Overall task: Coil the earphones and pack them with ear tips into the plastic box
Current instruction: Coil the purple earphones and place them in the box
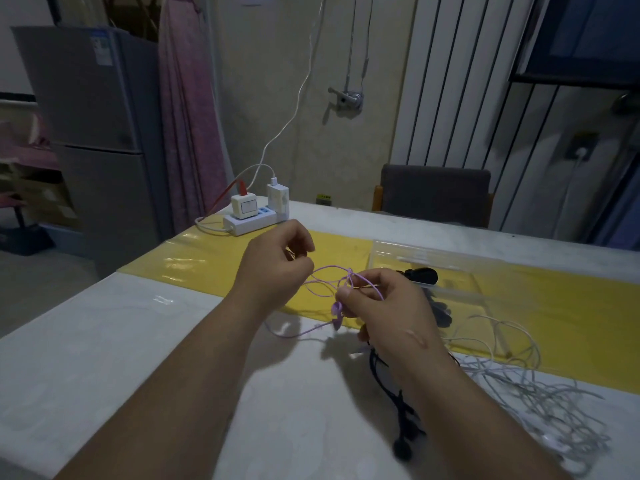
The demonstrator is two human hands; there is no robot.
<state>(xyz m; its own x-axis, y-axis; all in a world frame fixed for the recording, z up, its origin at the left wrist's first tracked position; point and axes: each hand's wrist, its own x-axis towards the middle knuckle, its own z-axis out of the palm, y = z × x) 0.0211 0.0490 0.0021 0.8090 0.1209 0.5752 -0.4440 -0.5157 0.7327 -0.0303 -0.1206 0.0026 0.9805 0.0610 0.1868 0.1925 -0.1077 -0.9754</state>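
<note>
The table (104,341) in front of you had a white top, with a yellow runner (214,261) laid across it. The clear plastic box (415,254) stood on the runner, just beyond your right hand. A dark item (420,274) lay at the box's near edge, too blurred to identify. A tangle of white cables (540,393) lay on the table to your right, partly over the runner's near edge. A set of black earphones (401,420) lay beneath your right forearm. A white power strip (252,225) with two adapters sat at the runner's far left corner.

Your left hand (277,261) had its fingers curled and pinched the cable of the purple earphones (332,278). Your right hand (384,303) pinched the cable's loops between thumb and fingers. The loops were held between both hands, above the runner and outside the box. One purple earbud (337,315) dangled below your right thumb.
</note>
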